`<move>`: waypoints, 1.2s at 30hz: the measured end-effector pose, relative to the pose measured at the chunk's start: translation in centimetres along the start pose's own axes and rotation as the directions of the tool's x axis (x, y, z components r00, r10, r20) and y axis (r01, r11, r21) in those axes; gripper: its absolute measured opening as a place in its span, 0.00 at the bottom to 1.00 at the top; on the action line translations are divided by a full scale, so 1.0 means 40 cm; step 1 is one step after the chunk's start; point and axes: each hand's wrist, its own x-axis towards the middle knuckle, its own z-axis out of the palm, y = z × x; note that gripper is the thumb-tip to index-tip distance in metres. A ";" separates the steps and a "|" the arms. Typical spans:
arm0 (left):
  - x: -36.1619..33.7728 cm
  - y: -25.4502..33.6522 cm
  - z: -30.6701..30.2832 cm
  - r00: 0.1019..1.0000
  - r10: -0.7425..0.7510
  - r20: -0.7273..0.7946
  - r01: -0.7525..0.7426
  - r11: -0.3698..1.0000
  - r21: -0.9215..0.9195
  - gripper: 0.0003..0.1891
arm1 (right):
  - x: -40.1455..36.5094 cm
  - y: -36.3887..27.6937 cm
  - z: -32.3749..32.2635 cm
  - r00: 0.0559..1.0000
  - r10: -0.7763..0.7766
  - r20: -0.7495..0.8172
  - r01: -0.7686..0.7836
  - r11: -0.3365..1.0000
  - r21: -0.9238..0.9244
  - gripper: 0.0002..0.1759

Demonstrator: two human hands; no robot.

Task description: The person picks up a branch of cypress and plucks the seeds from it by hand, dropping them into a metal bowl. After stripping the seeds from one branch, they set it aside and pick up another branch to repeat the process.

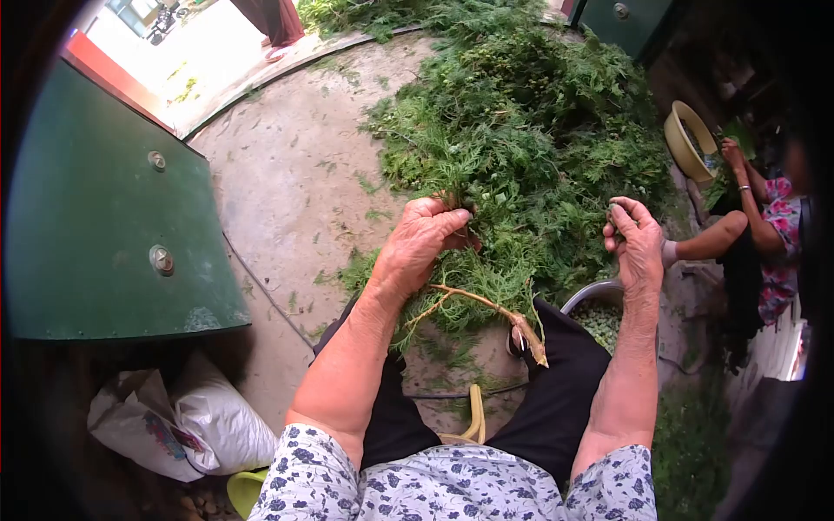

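Just left of the frame's centre, the left hand (426, 239) is closed around a leafy branch (486, 304), while the right hand (636, 247), further right, pinches a small green bit (613, 208) above the metal bowl (584, 295).

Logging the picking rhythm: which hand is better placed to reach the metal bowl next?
Right, likely. The right hand, fingers pinched, is nearest the metal bowl beside that knee. The left hand is closed on the leafy branch, farther from the bowl.

Metal bowl (584, 295) — half hidden
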 end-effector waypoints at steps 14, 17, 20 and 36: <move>0.007 0.004 0.004 0.979 0.115 -0.171 -0.123 0.992 -0.041 0.09 | -0.332 0.462 -0.669 0.928 0.220 -0.300 -0.358 0.312 -0.880 0.24; 0.011 0.000 -0.012 0.987 0.100 -0.128 -0.102 0.995 -0.007 0.07 | -0.358 0.433 -0.641 0.869 0.308 -0.387 -0.436 0.106 -0.894 0.26; 0.005 0.000 -0.008 0.989 0.099 -0.109 -0.104 0.994 -0.039 0.05 | -0.368 0.459 -0.656 0.912 0.191 -0.362 -0.378 0.056 -0.924 0.24; -0.001 0.004 -0.013 0.983 0.179 -0.039 -0.183 0.962 -0.203 0.08 | -0.094 0.130 -0.220 0.988 -0.104 0.117 0.155 0.553 -0.819 0.18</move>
